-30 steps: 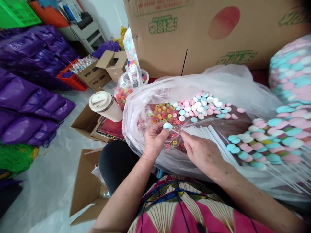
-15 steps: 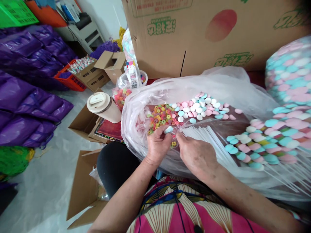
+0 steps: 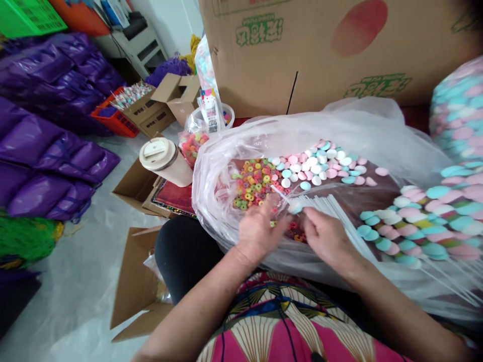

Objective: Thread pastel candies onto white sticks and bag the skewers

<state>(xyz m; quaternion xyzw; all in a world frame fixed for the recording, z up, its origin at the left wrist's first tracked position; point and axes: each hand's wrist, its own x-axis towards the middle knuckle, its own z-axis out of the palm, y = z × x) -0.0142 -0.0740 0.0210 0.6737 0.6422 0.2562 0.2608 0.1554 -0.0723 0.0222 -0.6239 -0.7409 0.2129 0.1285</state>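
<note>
My left hand (image 3: 260,229) and my right hand (image 3: 327,236) meet over a clear plastic sheet (image 3: 350,123) spread on my lap. My right hand pinches a thin white stick (image 3: 279,193) whose tip points up and left. A light blue candy disc (image 3: 295,206) sits threaded on that stick between the two hands, with my left fingertips on it. Just beyond the hands lie a pile of coloured ring candies (image 3: 253,183) and a pile of pink, white and blue discs (image 3: 320,163). A bundle of bare white sticks (image 3: 335,213) lies under my right hand.
Finished candy skewers (image 3: 415,226) are stacked at the right. A lidded cup (image 3: 163,160) stands left of the sheet. A big cardboard box (image 3: 320,50) rises behind. Purple bags (image 3: 45,151), a red basket (image 3: 113,118) and open cartons (image 3: 132,281) sit on the floor at left.
The blue disc was held in my left fingers off the stick; now it is threaded on the stick, and both hands have shifted slightly to the right.
</note>
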